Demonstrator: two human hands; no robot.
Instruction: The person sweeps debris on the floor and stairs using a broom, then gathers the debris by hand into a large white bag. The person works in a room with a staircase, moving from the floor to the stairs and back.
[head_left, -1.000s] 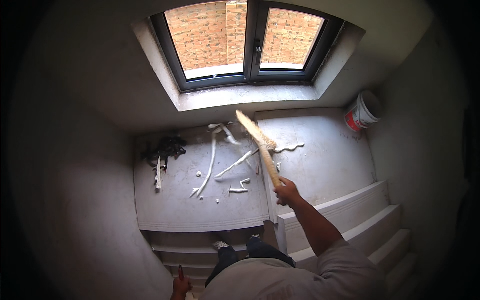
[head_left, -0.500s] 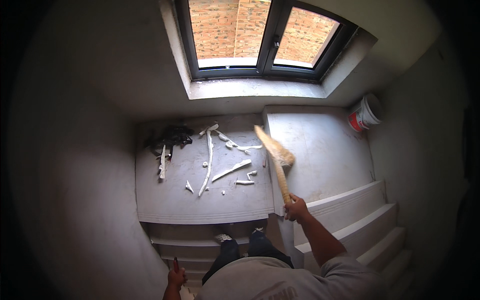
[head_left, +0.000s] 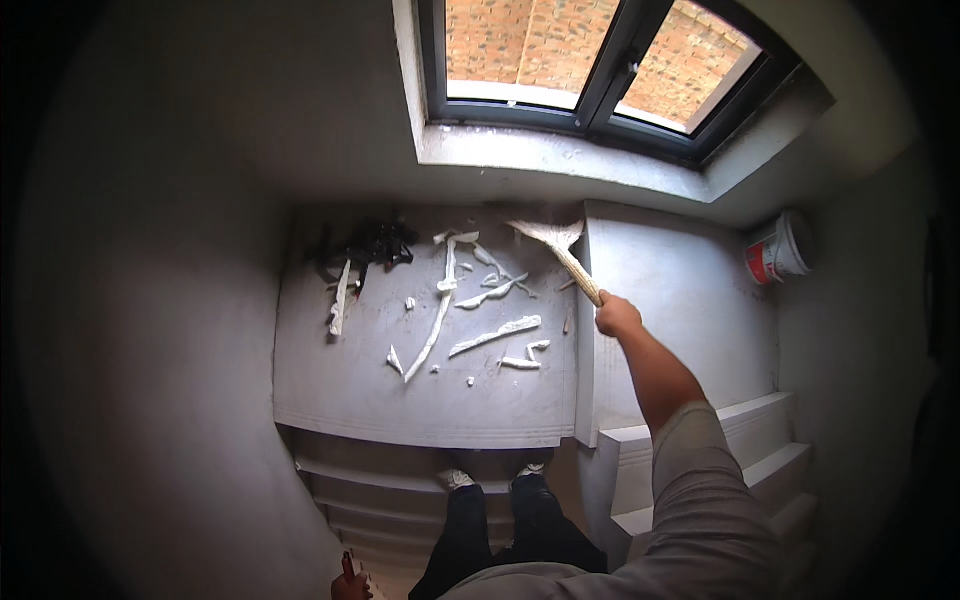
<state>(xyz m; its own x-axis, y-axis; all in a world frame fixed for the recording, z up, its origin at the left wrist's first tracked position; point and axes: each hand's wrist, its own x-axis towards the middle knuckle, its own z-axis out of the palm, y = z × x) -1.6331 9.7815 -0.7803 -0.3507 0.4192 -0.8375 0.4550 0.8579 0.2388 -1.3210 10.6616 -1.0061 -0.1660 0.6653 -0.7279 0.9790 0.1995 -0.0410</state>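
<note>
My right hand (head_left: 619, 316) is closed round the handle of a short straw hand broom (head_left: 576, 268). Its flared end rests low over the far right part of the landing (head_left: 330, 400), beside the raised step. White strips (head_left: 497, 336), perhaps dried foam, lie scattered left of the broom, with a long one (head_left: 430, 340) in the middle. Close to the lower edge, my left hand (head_left: 350, 589) grips a thin dark red stick-like thing (head_left: 348, 566); its lower part is hidden in the fist.
A dark tangled heap (head_left: 378, 245) lies at the landing's far left. On the raised platform (head_left: 670, 300), a white and red bucket (head_left: 778, 252) leans by the right wall. Stairs (head_left: 740, 440) rise at right; others descend near my feet. A window (head_left: 580, 80) is above.
My right arm has stretched farther out, carrying the broom from the platform edge onto the landing's far right. Some far white strips have shifted. My left hand sits lower in view.
</note>
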